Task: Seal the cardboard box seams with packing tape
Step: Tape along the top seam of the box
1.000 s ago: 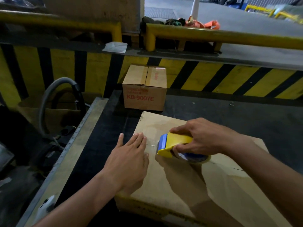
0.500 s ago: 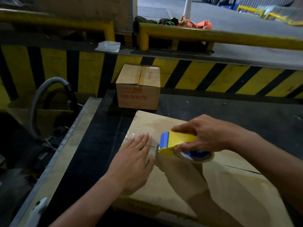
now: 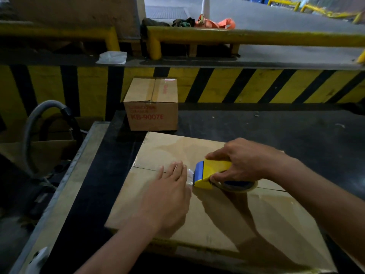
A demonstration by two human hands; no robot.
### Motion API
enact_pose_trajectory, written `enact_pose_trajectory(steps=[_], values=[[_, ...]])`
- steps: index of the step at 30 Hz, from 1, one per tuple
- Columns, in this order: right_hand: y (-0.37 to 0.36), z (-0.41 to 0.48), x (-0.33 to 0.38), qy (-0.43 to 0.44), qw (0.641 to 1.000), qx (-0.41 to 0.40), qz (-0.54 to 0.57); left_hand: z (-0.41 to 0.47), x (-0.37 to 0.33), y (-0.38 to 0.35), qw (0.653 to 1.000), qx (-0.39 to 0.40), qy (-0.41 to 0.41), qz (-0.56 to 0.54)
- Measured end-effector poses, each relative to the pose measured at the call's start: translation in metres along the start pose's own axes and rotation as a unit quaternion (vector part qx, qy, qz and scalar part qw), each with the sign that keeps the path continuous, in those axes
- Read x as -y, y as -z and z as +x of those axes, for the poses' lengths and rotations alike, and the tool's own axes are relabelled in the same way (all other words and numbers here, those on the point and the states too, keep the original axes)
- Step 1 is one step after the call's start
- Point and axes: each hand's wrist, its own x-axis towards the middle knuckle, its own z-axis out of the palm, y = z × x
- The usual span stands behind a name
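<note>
A large flat cardboard box (image 3: 164,147) lies on the black table top, its centre seam running left to right under both hands. My right hand (image 3: 245,161) grips a yellow and blue tape dispenser (image 3: 211,173) with a roll of clear tape, held down on the seam near the box's middle. My left hand (image 3: 169,192) lies flat with straight fingers on the box just left of the dispenser, pressing on the seam. A short stretch of shiny clear tape (image 3: 189,175) shows between the fingertips and the dispenser's blue edge.
A smaller cardboard box (image 3: 152,105) printed KB-9007E stands behind the large one, against a yellow and black striped wall (image 3: 256,86). A grey hose (image 3: 37,119) loops at the left beside the table's metal edge (image 3: 79,165). Yellow rails (image 3: 256,36) run along the ledge above.
The dispenser and my right hand have stayed near the box's middle while my left hand has slid a little right along the seam, closer to the dispenser. The camera view shifted slightly.
</note>
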Motion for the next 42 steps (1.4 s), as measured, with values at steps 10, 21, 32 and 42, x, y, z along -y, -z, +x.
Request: enact_pose_trajectory(steps=[10,21,32,42], values=[[0.011,-0.028,-0.035,0.0,1.0,0.001,0.02,-0.002,0.001,-0.016,1.0,-0.018,0.01,0.003],[-0.01,-0.037,-0.064,-0.001,1.0,0.007,0.003,0.006,-0.035,-0.005,0.999,-0.005,0.051,0.017],[-0.012,-0.046,-0.087,0.031,0.998,-0.028,0.044,0.008,-0.069,-0.026,0.999,-0.022,0.044,-0.005],[-0.019,-0.081,-0.126,-0.009,1.0,-0.001,0.028,0.009,-0.075,-0.02,0.998,-0.007,0.057,-0.011]])
